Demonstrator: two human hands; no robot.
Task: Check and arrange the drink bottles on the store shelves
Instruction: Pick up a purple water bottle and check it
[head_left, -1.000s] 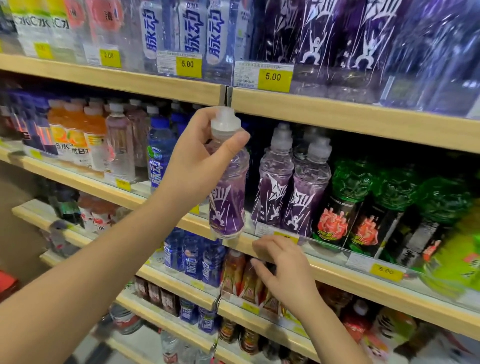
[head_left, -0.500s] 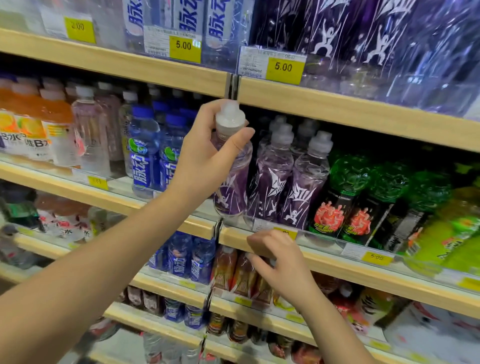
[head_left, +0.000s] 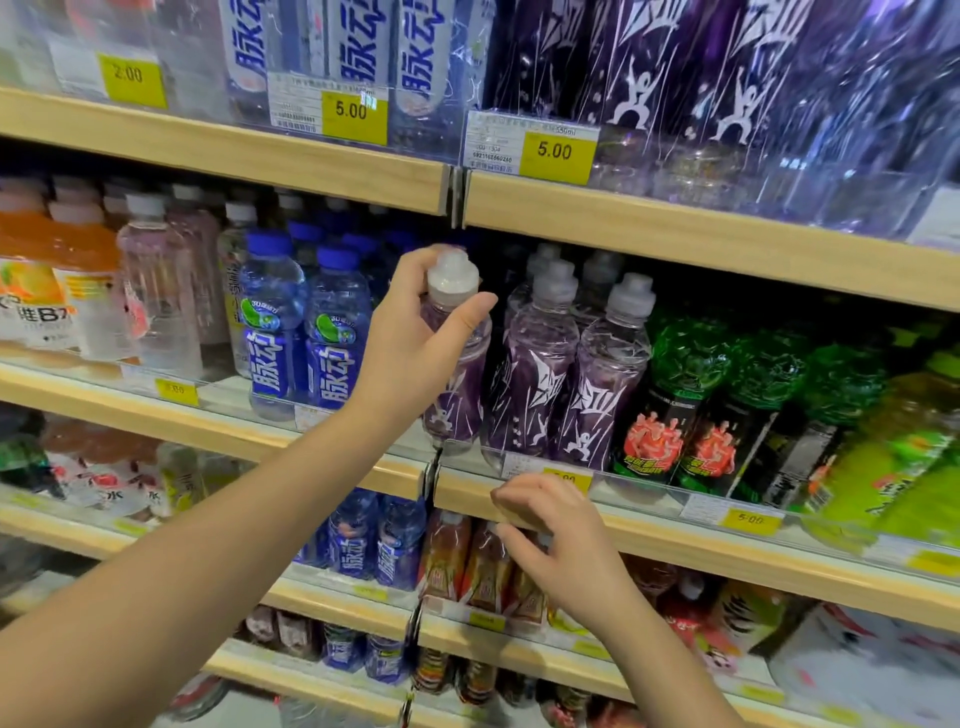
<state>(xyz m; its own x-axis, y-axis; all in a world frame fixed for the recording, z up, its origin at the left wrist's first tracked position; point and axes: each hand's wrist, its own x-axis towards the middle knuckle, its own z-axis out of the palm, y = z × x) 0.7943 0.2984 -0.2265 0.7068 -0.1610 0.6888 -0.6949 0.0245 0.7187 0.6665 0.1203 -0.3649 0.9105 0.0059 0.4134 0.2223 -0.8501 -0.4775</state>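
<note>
1. While the left hand (head_left: 415, 343) grips the purple bottle (head_left: 460, 400) high on its shoulder, thumb across the front just under the white cap (head_left: 451, 278) and fingers curled round the back, the bottle hangs almost upright at the left end of its row
2. Its base sits at the level of the middle shelf (head_left: 675, 540), right by the seam between two shelf sections; whether it rests on the board cannot be told
3. The bottle is see-through, filled with purple drink and wrapped in a purple label with white figures
4. Just to its right stand two matching purple bottles (head_left: 535, 384), full, caps on, with more of the same behind them
5. The right hand (head_left: 561, 535) is lower, at the shelf's wooden front edge below a yellow price tag (head_left: 569, 480); its fingers are loosely curled and hold nothing
6. Further right on the same shelf are green bottles (head_left: 680, 395) with dark labels, then yellow-green bottles (head_left: 893, 447)
7. To the left stand blue-capped bottles (head_left: 272, 332) of clear drink with blue labels, then pale clear bottles (head_left: 156, 291), then orange bottles (head_left: 52, 270)
8. On the shelf above, large purple bottles (head_left: 649, 62) stand behind a tag (head_left: 556, 150) reading 5.00
9. On the shelf below are small blue bottles (head_left: 358, 540) and reddish-brown bottles (head_left: 447, 551)
</note>
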